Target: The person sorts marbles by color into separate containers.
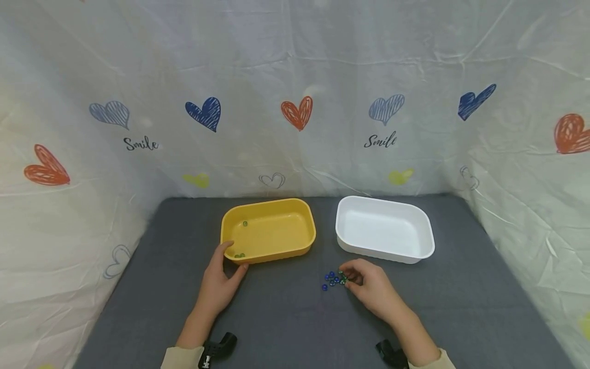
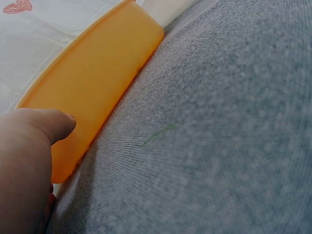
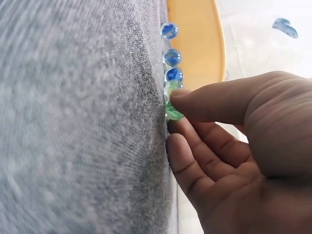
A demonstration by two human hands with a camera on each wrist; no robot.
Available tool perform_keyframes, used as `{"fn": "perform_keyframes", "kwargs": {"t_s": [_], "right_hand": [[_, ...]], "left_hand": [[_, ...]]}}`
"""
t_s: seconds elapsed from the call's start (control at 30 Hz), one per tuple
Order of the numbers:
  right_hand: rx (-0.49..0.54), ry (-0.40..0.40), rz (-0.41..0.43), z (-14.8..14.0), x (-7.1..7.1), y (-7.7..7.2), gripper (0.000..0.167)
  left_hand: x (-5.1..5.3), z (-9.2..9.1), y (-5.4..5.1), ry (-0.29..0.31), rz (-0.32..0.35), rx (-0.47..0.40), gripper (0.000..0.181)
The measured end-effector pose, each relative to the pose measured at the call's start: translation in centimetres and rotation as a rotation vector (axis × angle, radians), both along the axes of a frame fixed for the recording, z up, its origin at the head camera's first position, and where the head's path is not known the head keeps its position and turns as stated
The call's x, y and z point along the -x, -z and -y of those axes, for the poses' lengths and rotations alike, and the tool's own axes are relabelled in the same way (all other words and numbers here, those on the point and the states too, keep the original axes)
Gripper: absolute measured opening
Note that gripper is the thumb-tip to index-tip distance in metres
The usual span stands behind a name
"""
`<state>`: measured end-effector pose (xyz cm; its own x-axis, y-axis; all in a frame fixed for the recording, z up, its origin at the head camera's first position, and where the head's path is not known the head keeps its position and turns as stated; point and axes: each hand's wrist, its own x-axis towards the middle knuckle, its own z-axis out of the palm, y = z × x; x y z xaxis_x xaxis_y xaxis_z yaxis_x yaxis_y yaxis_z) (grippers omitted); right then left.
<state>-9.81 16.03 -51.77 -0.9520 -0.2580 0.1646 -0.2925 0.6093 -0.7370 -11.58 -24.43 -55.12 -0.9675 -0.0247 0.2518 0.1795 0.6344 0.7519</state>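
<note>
My left hand (image 1: pixel 217 287) grips the near left corner of the yellow tray (image 1: pixel 276 254), fingers over the rim and thumb against the outer wall. In the left wrist view, the thumb of that hand (image 2: pixel 29 161) presses the tray's side (image 2: pixel 97 73). Green marbles (image 1: pixel 239 255) lie inside the tray. My right hand (image 1: pixel 375 292) is low over the cloth at the right edge of a group of blue marbles (image 1: pixel 324 287). The right wrist view has its thumb and curled fingers (image 3: pixel 180 148) around a green marble (image 3: pixel 174 113), beside several blue marbles (image 3: pixel 169 30).
A white tray (image 1: pixel 384 251) stands at the back right, beyond my right hand. Grey cloth (image 1: pixel 286 318) covers the table. Behind it hangs a pale curtain (image 1: pixel 249 154) printed with hearts.
</note>
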Motion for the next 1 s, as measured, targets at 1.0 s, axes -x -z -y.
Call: {"fn": "perform_keyframes", "kwargs": {"t_s": [1.0], "right_hand": [[0.007, 0.021, -0.008, 0.06, -0.11, -0.28, 0.031]], "left_hand": [[-0.06, 0.05, -0.02, 0.006, 0.002, -0.003, 0.072]]}}
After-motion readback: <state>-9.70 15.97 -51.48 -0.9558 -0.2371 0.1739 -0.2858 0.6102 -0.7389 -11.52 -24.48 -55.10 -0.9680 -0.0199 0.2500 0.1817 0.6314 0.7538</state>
